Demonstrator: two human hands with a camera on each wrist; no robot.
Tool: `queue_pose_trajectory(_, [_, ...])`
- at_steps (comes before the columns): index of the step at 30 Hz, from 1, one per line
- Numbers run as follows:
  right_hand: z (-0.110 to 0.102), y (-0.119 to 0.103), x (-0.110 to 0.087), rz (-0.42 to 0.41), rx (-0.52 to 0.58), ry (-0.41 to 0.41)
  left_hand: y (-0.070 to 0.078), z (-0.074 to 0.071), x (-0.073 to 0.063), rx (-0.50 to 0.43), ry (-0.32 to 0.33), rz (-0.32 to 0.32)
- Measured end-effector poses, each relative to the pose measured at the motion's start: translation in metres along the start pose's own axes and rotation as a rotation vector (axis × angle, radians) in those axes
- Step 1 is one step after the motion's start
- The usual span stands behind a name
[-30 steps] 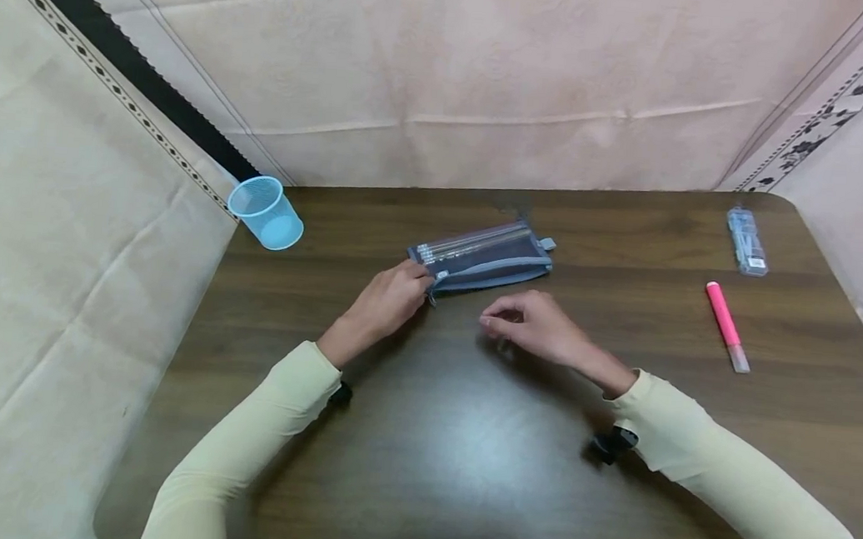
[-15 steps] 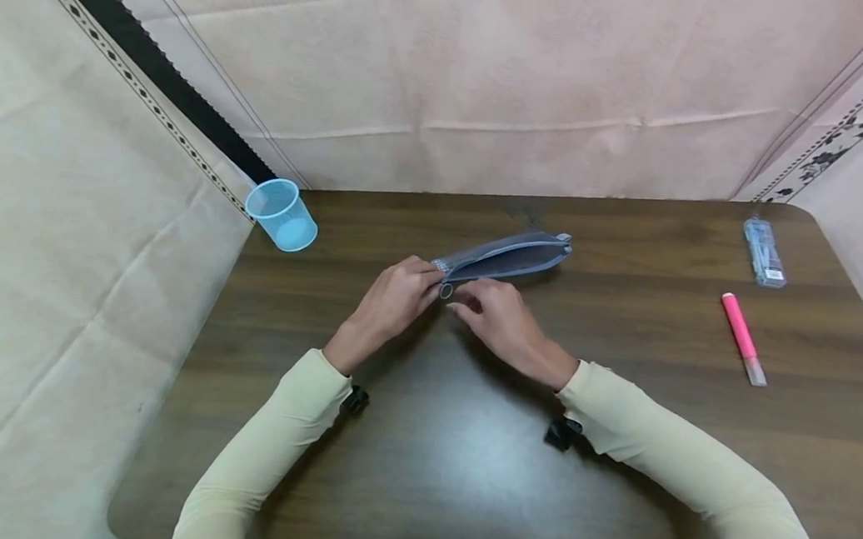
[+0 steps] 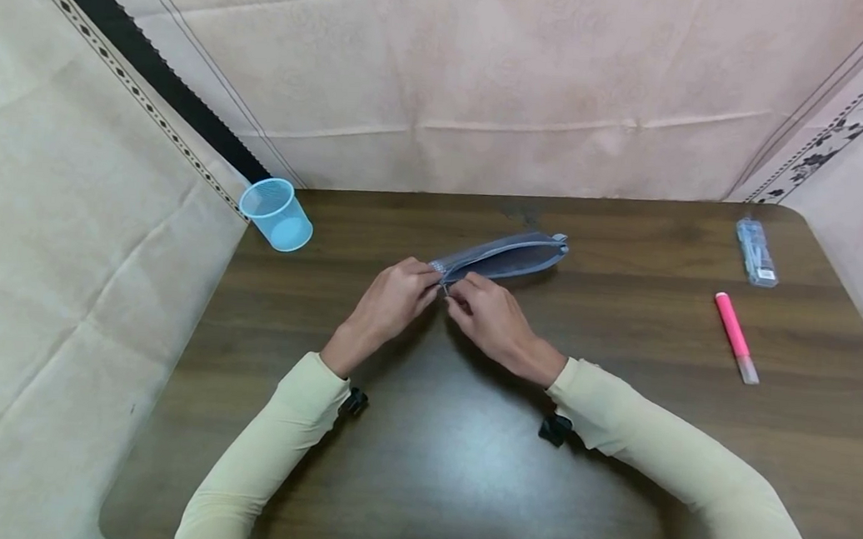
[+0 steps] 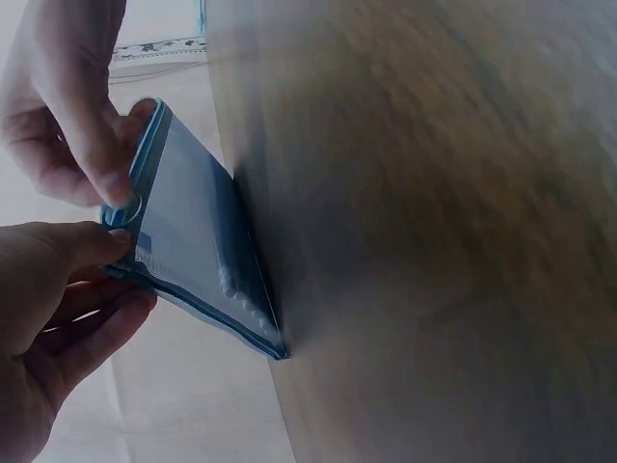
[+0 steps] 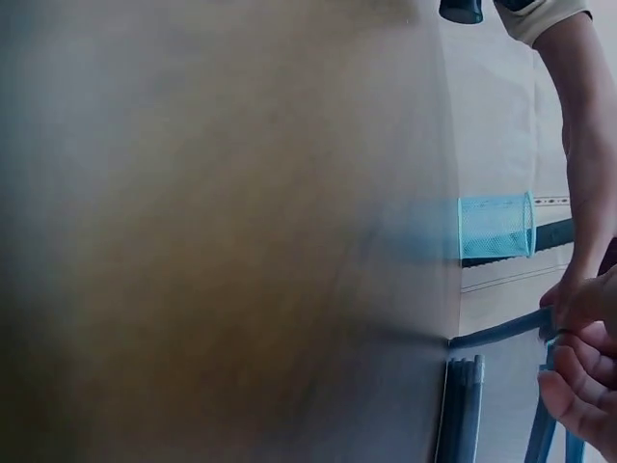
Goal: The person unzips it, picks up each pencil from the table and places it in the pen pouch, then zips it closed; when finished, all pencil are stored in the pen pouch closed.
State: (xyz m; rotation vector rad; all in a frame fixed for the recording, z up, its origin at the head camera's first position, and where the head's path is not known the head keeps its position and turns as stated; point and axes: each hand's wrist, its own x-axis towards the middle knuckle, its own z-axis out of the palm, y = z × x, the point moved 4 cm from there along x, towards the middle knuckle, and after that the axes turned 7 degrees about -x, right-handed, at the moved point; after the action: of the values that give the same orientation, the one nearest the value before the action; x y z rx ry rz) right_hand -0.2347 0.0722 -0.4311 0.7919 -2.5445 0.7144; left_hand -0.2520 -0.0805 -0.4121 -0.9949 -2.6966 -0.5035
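Note:
A blue see-through zip pencil case (image 3: 511, 260) stands on its edge at the middle of the table, its zip side up and gaping. My left hand (image 3: 393, 299) pinches its left end between thumb and fingers. My right hand (image 3: 496, 320) is right beside it and pinches the zip pull at that same end; the pull's ring (image 4: 132, 208) shows under the right thumb in the left wrist view. Slim pencils or pens (image 5: 463, 410) show inside the case in the right wrist view. Fingertips partly hide the case's left corner.
A light blue mesh cup (image 3: 277, 215) stands at the table's back left. Toward the right lie a pink marker (image 3: 735, 334) and a small pale blue packet (image 3: 757, 252). Cloth hangs behind the wooden table (image 3: 463, 464) and on both sides.
My right hand has come left from beside the case to its zip end. The case, earlier lying flatter with its contents showing, is tipped up onto its edge. My left hand keeps its hold.

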Motion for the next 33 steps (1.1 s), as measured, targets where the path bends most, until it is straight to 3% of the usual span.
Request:
queue_pose_trajectory(10, [-0.050, 0.024, 0.009, 0.120, 0.018, 0.067, 0.023, -0.013, 0.009, 0.009, 0.107, 0.053])
queue_pose_trajectory(14, [-0.067, 0.060, 0.001, 0.135, -0.045, 0.076, 0.027, -0.012, 0.003, 0.036, 0.092, 0.031])
queue_pose_trajectory(18, [-0.089, 0.111, -0.025, 0.183, -0.137, 0.121, 0.028, -0.006, -0.006, 0.071, 0.077, 0.055])
queue_pose_trajectory(21, [-0.103, 0.135, -0.051, 0.231, -0.185, 0.110, 0.032, 0.003, -0.007, 0.115, 0.028, 0.127])
queue_pose_trajectory(23, [-0.106, 0.140, -0.066, 0.248, -0.174, 0.062, 0.032, 0.008, -0.006, 0.161, -0.022, 0.141])
queue_pose_trajectory(29, [-0.090, 0.130, -0.088, 0.305, 0.023, -0.204, 0.017, 0.019, -0.004, 0.283, -0.227, 0.016])
queue_pose_trajectory(33, [-0.079, 0.126, -0.097, 0.358, 0.060, -0.290, 0.009, 0.027, -0.007, 0.274, -0.294, -0.012])
